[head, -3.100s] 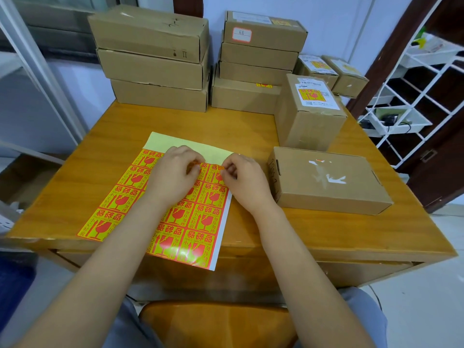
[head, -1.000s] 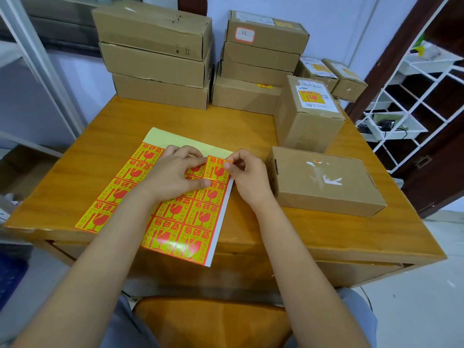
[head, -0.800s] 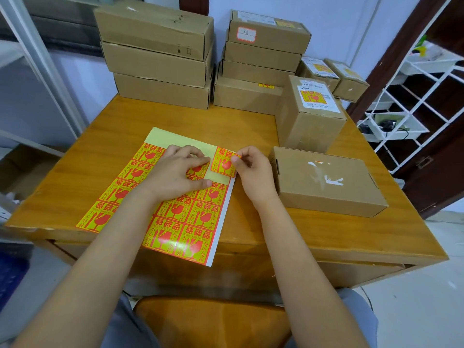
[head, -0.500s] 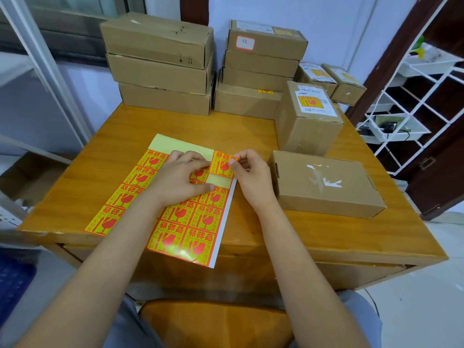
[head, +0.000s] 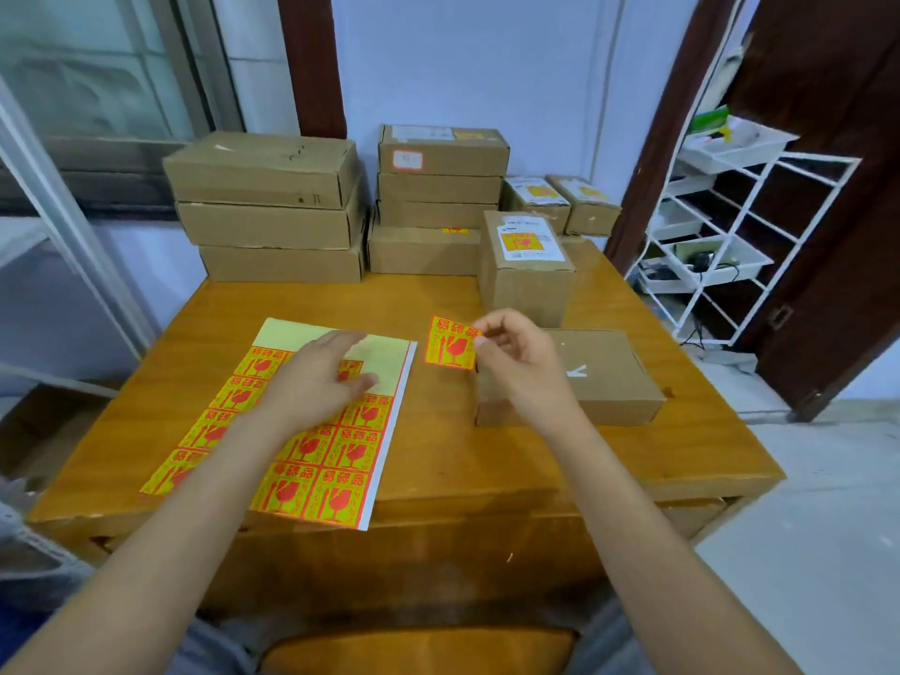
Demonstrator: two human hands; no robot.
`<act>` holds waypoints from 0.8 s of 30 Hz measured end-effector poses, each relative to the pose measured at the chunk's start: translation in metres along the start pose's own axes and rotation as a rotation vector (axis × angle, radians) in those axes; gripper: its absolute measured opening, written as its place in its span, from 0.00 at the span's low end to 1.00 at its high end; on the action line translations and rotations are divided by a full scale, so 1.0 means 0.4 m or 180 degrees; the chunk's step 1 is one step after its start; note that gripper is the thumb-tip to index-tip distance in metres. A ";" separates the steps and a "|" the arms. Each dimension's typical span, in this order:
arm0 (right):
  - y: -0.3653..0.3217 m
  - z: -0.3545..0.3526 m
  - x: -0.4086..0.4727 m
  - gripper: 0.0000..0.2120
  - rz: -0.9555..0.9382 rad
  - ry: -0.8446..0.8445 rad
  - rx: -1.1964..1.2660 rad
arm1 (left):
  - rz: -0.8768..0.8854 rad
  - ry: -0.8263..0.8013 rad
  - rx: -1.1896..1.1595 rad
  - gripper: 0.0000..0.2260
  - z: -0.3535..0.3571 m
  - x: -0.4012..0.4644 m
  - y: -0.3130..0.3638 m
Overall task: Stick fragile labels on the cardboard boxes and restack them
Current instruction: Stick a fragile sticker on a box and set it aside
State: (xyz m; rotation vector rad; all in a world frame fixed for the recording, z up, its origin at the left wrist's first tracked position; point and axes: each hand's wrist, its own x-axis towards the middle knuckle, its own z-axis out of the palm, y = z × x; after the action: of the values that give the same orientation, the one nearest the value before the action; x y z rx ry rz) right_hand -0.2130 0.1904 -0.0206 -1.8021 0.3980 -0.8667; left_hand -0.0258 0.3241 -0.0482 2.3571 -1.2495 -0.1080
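Nearest on the wooden table, overhanging its front edge: a label sheet of red-and-yellow fragile stickers. Above the sheet's upper half, the left hand, fingers straight and slightly spread; touching the sheet or not, cannot tell. Right of the sheet, lifted clear: a single peeled fragile label, pinched at its right edge by the right hand. Just right of that: a flat cardboard box. Behind it, an upright labelled box. Along the table's far edge, stacked boxes.
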 end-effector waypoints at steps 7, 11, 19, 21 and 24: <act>0.030 -0.240 0.019 0.12 0.0530 0.0639 -0.0631 | 0.0595 0.0489 -0.1546 0.12 0.005 0.019 0.278; 0.054 -0.317 0.035 0.13 0.0789 0.0589 -0.0760 | 0.0597 0.0340 -0.1832 0.09 0.063 0.046 0.377; 0.067 -0.310 0.077 0.11 0.0983 0.0097 -0.0870 | 0.0243 0.0319 -0.1787 0.10 0.175 0.081 0.403; 0.080 -0.299 0.084 0.07 0.0909 0.0011 -0.0913 | 0.0287 0.0353 -0.1663 0.10 0.193 0.076 0.390; 0.116 -0.290 0.082 0.06 0.0819 0.0131 -0.0921 | 0.0377 0.0441 -0.1592 0.10 0.205 0.072 0.380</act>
State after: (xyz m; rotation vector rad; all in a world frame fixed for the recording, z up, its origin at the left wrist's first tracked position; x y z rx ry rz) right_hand -0.2681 0.0736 -0.0287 -1.9428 0.7971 -0.6920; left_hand -0.1479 0.1986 -0.0502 1.8286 -1.1352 -0.1909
